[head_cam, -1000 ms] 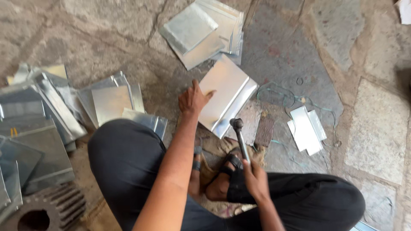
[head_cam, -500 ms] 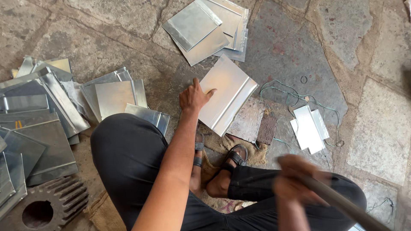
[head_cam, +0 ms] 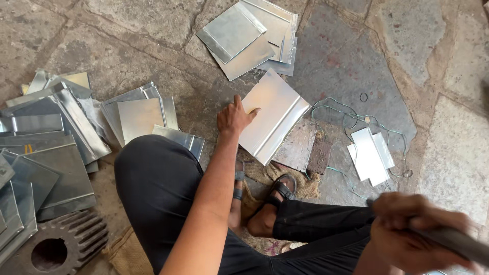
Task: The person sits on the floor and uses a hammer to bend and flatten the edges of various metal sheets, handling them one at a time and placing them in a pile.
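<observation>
Metal sheet (head_cam: 275, 119) lies flat on the stone floor (head_cam: 356, 61), just beyond the person's sandalled feet, with a folded ridge running along its right-hand edge. Its long axis runs diagonally, from near left to far right. Left hand (head_cam: 234, 118) rests open, palm down, on the sheet's left edge, fingers spread. Right hand (head_cam: 407, 234) is raised well apart from the sheet, near and to the right, closed around a blurred tool handle (head_cam: 453, 242); the tool's head is out of view. The left hand is therefore the nearer one. Further sheets lie stacked at far centre (head_cam: 249, 38) and at left (head_cam: 56, 127). A gear wheel (head_cam: 56, 247) sits at near left.
</observation>
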